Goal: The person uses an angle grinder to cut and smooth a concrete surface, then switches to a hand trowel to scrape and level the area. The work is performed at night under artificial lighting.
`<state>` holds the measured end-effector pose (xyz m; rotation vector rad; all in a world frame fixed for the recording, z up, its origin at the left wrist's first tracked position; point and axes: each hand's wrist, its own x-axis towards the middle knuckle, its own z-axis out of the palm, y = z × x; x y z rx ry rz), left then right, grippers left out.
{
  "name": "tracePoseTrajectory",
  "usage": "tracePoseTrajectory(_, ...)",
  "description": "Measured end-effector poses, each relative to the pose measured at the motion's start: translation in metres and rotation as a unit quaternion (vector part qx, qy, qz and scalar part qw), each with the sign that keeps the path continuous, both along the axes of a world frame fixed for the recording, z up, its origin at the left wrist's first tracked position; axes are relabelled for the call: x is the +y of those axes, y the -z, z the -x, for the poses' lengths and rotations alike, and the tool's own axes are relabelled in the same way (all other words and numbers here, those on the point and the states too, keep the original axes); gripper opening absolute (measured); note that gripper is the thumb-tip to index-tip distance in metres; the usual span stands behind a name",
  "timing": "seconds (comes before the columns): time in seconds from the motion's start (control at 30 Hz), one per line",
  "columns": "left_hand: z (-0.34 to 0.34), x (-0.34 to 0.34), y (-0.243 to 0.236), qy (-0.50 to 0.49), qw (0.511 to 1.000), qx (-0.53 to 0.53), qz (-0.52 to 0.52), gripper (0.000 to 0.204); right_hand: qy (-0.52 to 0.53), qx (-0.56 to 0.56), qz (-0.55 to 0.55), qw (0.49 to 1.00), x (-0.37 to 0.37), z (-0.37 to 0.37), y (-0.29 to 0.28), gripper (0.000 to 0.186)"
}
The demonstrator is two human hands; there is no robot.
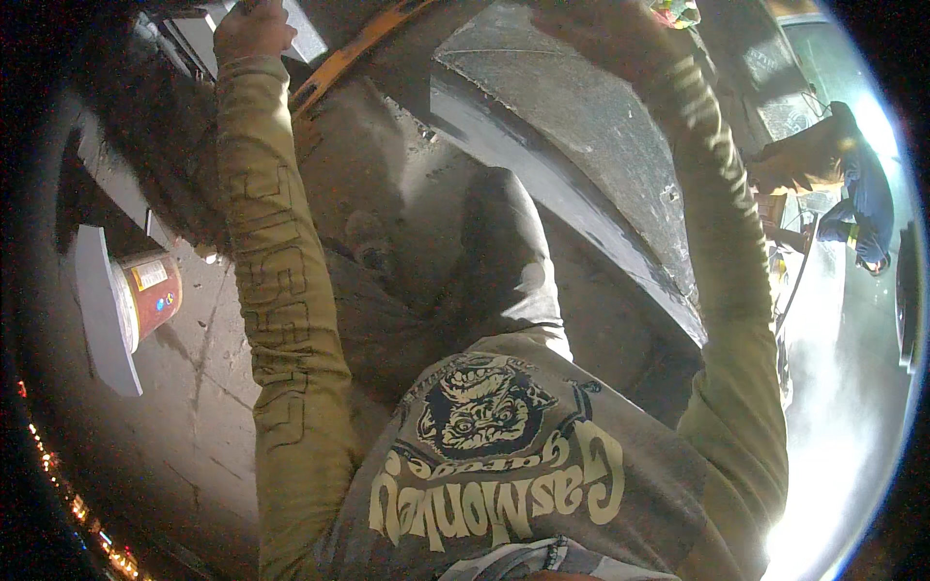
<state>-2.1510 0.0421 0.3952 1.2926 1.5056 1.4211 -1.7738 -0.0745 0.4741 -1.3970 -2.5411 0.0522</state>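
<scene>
Both my arms, in olive sleeves, stretch forward to the top edge. My left hand (254, 31) is closed there, its fingers curled beside a pale flat panel (308, 37); what it grips, if anything, is cut off by the edge. My right hand (596, 37) is dark and smeared by motion, so its fingers do not show plainly. It hangs over the far end of a dusty grey slab-like surface (572, 116) with a pale edge. Between my hands runs an orange strip (363, 48).
On the left, a red-brown bucket (160, 293) lies or leans beside a pale board (105, 310) on dusty concrete (208, 407). Another person (857, 198) in dark clothing bends over at the right, near bright light and haze. A small colourful crumpled item (675, 13) shows near my right wrist.
</scene>
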Motion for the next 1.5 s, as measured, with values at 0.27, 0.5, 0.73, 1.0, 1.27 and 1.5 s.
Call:
tracePoseTrajectory(0.27, -0.019, 0.003, 0.005, 0.007, 0.999, -0.032, 0.007, 0.041, 0.211, 0.062, 0.254, 0.942, -0.119, -0.058, 0.034, 0.031)
tracePoseTrajectory(0.5, -0.024, -0.015, -0.003, 0.005, 0.999, -0.039, 0.004, 0.045, 0.160, -0.022, 0.139, 0.977, -0.086, -0.012, 0.050, 0.037)
tracePoseTrajectory(0.73, -0.018, -0.021, -0.004, 0.011, 0.999, -0.045, -0.004, 0.049, 0.058, -0.022, 0.086, 0.994, 0.020, 0.025, 0.051, 0.039)
tracePoseTrajectory(1.0, 0.032, 0.010, 0.033, -0.091, 0.861, 0.463, -0.188, 0.048, 0.212, 0.148, 0.291, 0.921, -0.126, 0.066, 0.112, 0.034)
tracePoseTrajectory(1.27, 0.041, 0.056, 0.081, 0.103, 0.967, 0.218, -0.086, 0.042, 0.308, 0.205, 0.136, 0.919, -0.148, 0.055, 0.167, 0.043)
tracePoseTrajectory(1.5, -0.029, -0.008, 0.013, -0.007, 0.999, -0.045, 0.016, 0.029, 0.376, 0.262, 0.067, 0.886, -0.254, 0.038, 0.200, 0.043)
